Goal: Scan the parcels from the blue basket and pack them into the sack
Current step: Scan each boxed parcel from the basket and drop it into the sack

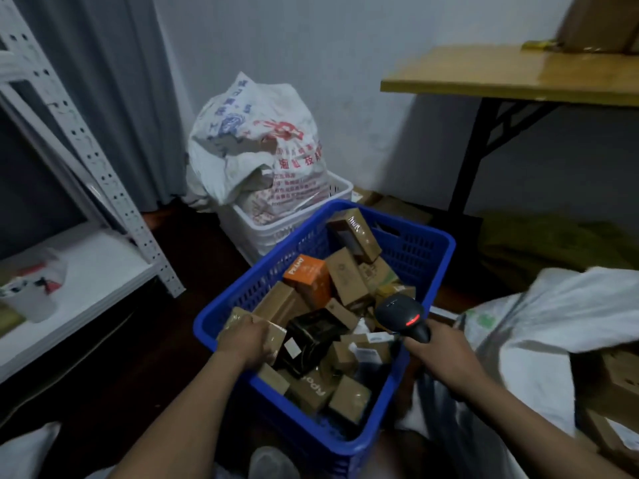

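Note:
The blue basket (pixel 420 252) stands in front of me, filled with several cardboard parcels, an orange box (pixel 307 271) and a black box (pixel 313 335). My left hand (pixel 243 338) reaches into its left side and grips a tan taped parcel (pixel 276 335). My right hand (pixel 441 352) holds a black barcode scanner (pixel 403 314) over the basket's right edge; a red light glows on it. The white sack (pixel 539 326) lies open at the right, with cardboard boxes (pixel 612 392) inside.
A full white printed sack (pixel 262 146) sits in a white crate (pixel 276 233) behind the basket. A white metal shelf unit (pixel 86 257) stands at the left, a wooden table (pixel 511 76) on black legs at the right. The floor is dark.

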